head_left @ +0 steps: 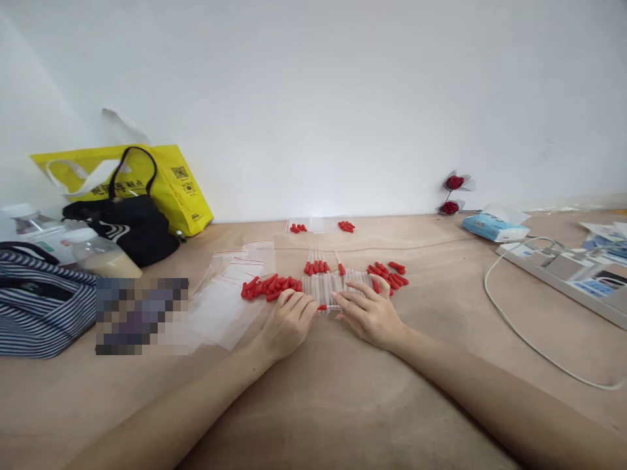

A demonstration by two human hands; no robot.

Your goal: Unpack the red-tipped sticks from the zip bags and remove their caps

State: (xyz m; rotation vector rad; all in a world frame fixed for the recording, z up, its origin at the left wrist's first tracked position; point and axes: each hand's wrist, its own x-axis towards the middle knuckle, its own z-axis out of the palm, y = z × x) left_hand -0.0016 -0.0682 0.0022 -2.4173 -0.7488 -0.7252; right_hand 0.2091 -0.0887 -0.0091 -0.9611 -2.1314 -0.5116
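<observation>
My left hand [289, 323] pinches a red rubber bulb [322, 307] whose open end meets a thin clear tube. My right hand [369, 316] has its fingers curled round that clear dropper tube [333, 307], which lies level between both hands. Just behind them is a row of loose clear tubes [316, 285], partly hidden by my fingers. Red bulbs lie in one pile [274, 285] on the left and another pile [392, 277] on the right. Beyond the row, several droppers with bulbs fitted [317, 266] point away from me.
Clear zip bags [228, 294] lie flat on the left. At the wall sits a bag with red bulbs and tubes [323, 226]. A yellow bag [186, 202], black cap [142, 228] and striped pouch [44, 307] stand left. Tissues [494, 226] and a corded power strip [563, 274] are right.
</observation>
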